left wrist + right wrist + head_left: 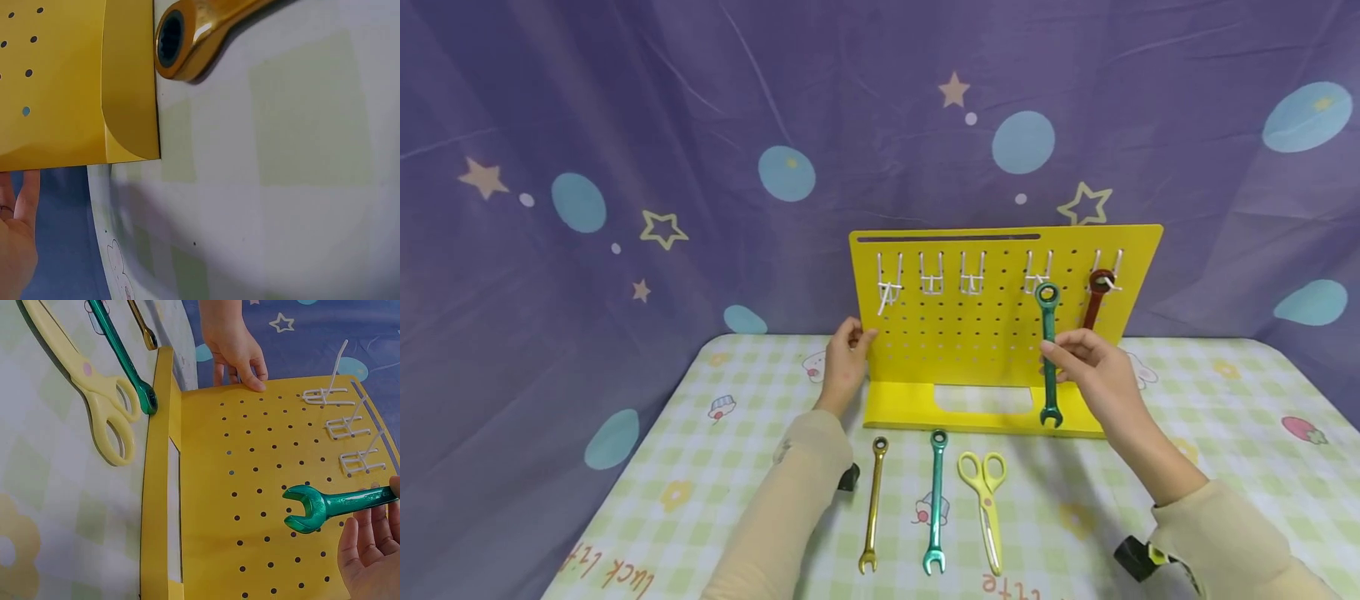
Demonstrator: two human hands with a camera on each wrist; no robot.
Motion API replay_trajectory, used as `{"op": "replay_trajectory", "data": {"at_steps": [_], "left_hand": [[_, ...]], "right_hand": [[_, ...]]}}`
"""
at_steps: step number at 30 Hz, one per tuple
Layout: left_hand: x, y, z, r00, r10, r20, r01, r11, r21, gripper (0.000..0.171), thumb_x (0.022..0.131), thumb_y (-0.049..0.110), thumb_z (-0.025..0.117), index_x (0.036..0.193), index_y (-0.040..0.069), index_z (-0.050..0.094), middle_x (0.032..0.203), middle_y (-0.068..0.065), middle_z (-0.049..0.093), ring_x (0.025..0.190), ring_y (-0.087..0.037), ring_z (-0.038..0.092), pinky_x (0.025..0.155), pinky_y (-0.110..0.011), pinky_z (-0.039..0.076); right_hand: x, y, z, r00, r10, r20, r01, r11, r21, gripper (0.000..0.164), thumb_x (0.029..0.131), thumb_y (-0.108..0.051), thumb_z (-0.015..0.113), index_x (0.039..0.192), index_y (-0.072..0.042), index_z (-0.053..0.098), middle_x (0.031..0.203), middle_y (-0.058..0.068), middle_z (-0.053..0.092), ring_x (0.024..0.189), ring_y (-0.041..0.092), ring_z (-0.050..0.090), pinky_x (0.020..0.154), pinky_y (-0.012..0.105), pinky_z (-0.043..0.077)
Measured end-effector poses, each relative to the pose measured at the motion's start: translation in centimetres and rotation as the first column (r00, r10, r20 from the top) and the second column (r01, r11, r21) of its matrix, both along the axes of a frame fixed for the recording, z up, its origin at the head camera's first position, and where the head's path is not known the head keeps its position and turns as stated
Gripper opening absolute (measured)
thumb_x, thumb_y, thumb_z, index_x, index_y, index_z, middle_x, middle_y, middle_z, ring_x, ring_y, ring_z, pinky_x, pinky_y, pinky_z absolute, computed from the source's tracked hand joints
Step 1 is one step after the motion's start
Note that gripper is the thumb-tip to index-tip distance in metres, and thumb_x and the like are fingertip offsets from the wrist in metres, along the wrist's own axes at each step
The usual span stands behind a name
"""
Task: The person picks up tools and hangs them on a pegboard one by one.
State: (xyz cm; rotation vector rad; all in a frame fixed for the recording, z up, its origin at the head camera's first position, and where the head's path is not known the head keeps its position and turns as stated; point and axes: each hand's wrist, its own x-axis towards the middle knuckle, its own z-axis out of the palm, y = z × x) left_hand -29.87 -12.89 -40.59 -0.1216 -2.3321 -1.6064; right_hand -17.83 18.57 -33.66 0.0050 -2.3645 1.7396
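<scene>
In the head view my right hand pinches a dark green combination wrench by its shaft, in front of a yellow pegboard. The wrench hangs upright, its ring end overlapping a white hook in this view, its open end pointing down. My left hand holds the board's left edge, thumb at the front and fingers behind. A red wrench hangs on the far-right hook, partly behind the right hand.
Before the board lie a gold wrench, a teal wrench and yellow scissors on a checkered tablecloth. Several white hooks, such as the left one, stick out from the board. A purple curtain hangs behind.
</scene>
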Motion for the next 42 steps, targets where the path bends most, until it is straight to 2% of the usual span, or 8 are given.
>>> {"op": "replay_trajectory", "data": {"at_steps": [12,22,30,42], "left_hand": [[0.0,0.0,0.1,1.0,0.006,0.027,-0.006,1.0,-0.01,0.02,0.099,0.023,0.06,0.095,0.005,0.052,0.085,-0.006,0.05,0.079,-0.019,0.044,0.067,-0.028,0.037],[-0.1,0.1,0.0,0.999,0.019,0.027,-0.019,1.0,-0.007,0.019,0.099,0.022,0.06,0.095,0.004,0.053,0.088,-0.008,0.053,0.082,-0.021,0.046,0.071,-0.029,0.039],[-0.1,0.1,0.0,0.999,0.014,0.036,-0.014,1.0,-0.01,0.02,0.099,0.023,0.059,0.095,0.005,0.053,0.087,-0.007,0.051,0.081,-0.02,0.046,0.069,-0.029,0.038],[0.1,0.1,0.1,1.0,0.011,0.025,-0.011,1.0,-0.016,0.02,0.099,0.023,0.059,0.094,0.004,0.052,0.084,-0.006,0.049,0.079,-0.02,0.045,0.066,-0.027,0.037]], "right_hand": [[-0.8,0.5,0.0,1.0,-0.016,0.013,0.016,1.0,0.003,0.039,0.096,-0.039,0.065,0.11,-0.003,0.057,0.091,-0.016,0.064,0.087,0.004,0.06,0.07,0.021,0.054],[-1.6,0.5,-0.2,0.999,-0.02,0.029,0.019,1.0,0.011,0.039,0.096,-0.039,0.065,0.11,-0.004,0.057,0.09,-0.017,0.064,0.085,0.005,0.06,0.07,0.02,0.053],[-2.5,0.3,-0.6,0.999,-0.039,0.035,0.04,0.999,-0.016,0.036,0.097,-0.036,0.065,0.11,-0.004,0.058,0.09,-0.018,0.063,0.084,0.006,0.06,0.069,0.019,0.053],[-4.1,0.2,-1.0,0.998,-0.043,0.038,0.042,0.999,0.024,0.041,0.097,-0.037,0.065,0.117,-0.002,0.058,0.097,-0.01,0.063,0.087,0.002,0.06,0.073,0.018,0.054]]}}
